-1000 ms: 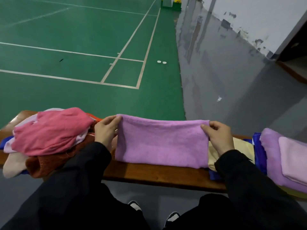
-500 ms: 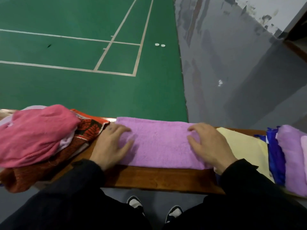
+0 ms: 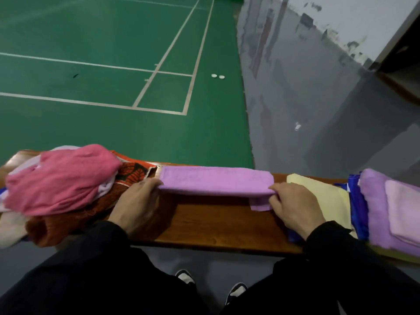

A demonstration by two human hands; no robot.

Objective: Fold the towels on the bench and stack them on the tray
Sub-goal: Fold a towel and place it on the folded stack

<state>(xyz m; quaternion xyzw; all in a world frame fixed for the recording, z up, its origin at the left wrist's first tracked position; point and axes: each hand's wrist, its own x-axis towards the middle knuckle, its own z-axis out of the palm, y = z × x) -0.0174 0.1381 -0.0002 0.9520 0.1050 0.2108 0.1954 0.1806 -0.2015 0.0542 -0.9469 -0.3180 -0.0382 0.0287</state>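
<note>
With the left hand [image 3: 138, 201] and right hand [image 3: 293, 208] each pinching an end of the lilac towel [image 3: 216, 181] at the worktop [image 3: 213, 221] centre, uneven lifting may skew the fold.

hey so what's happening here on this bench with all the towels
A person seated at a wooden bench is folding a purple towel. The left hand grips its left end and the right hand pinches its right end, with the towel folded into a narrow strip. An unfolded heap topped by a pink towel sits to the left; folded towels are stacked on the right.
</note>
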